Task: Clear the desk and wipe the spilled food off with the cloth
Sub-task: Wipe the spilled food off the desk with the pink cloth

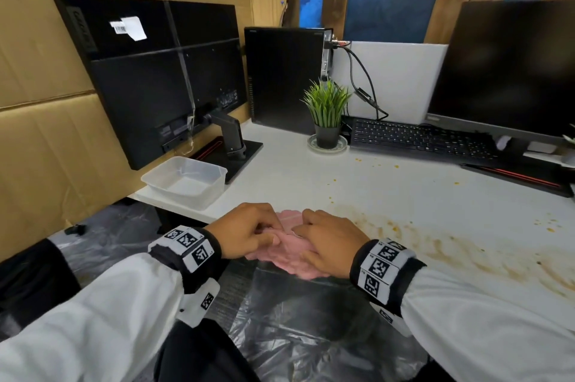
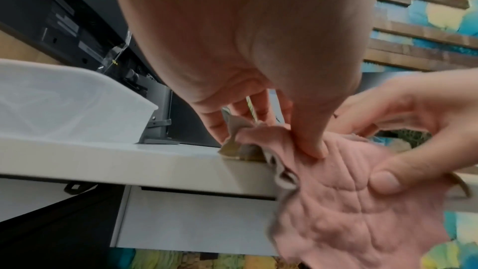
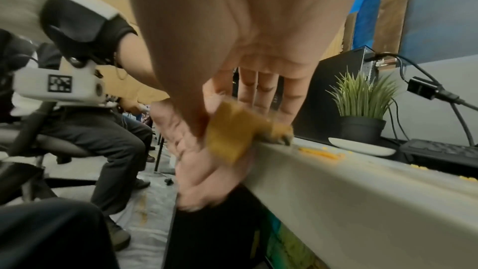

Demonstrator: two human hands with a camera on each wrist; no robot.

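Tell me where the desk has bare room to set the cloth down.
Bare white desk lies between the plastic tub, the potted plant and both hands. Right of the cloth it is smeared with spilled food; the back edge is crowded by the keyboard.

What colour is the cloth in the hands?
The cloth is pink, stained yellow-brown; the left wrist view shows it best.
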